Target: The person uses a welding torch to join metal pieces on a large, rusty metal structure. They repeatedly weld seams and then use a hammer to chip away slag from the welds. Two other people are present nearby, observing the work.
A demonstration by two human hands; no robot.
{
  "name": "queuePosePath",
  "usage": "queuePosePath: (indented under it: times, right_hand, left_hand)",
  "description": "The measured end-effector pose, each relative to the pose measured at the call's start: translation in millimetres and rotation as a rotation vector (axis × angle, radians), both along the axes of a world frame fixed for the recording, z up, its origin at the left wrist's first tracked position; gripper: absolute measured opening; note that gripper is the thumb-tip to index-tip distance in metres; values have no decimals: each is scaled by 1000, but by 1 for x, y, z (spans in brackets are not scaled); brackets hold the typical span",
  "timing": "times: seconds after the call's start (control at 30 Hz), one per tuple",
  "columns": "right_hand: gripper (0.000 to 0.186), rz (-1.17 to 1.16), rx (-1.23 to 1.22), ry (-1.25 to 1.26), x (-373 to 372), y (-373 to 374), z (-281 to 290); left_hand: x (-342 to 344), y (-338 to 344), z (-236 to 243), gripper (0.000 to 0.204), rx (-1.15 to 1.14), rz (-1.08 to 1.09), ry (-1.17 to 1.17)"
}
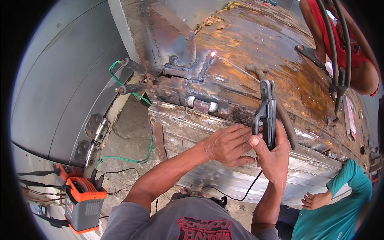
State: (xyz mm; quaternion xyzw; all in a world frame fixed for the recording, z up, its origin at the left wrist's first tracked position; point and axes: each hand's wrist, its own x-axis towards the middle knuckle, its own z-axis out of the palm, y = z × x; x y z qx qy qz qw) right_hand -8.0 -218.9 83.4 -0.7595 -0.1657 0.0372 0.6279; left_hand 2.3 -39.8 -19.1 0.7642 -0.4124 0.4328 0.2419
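Observation:
My right hand (272, 156) grips a black electrode holder (268, 108), thumb along its near side. A thin electrode runs from its jaws up-left to a glowing red-white spot (213, 54) by a dark L-shaped weld bead (204, 72) on a rusty steel panel (236, 44). My left hand (230, 146) is beside the holder, fingers loosely bent and apart, tips partly hidden at the holder and right hand. Just behind the holder lies a hammer (288, 124) with a long handle. An upright steel plate (172, 36) stands left of the bead.
An orange-and-grey welding machine (83, 208) stands lower left with black and green leads. A hinged grey metal door (60, 88) fills the left. A person in red (354, 52) crouches on the panel at upper right, near bent steel bars (344, 84); another person in teal (328, 212) is at lower right.

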Motion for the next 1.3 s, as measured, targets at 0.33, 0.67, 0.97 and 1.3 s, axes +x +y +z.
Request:
queuePosePath:
  times: [0.33, 0.67, 0.97, 1.3]
  right_hand:
    - [56, -28, -22, 45, -3, -1, 1]
    - [60, -9, -18, 40, 0, -2, -3]
    - [75, -123, 198, 13, -14, -11, -10]
    - [84, -93, 313, 2, -20, -24, -29]
  left_hand:
    - [-2, -2, 2, 71, -24, -15, -17]
    - [0, -2, 0, 70, -19, -13, -30]
    - [0, -6, -2, 69, 23, 47, -74]
    - [0, -4, 3, 58, 152, 71, -65]
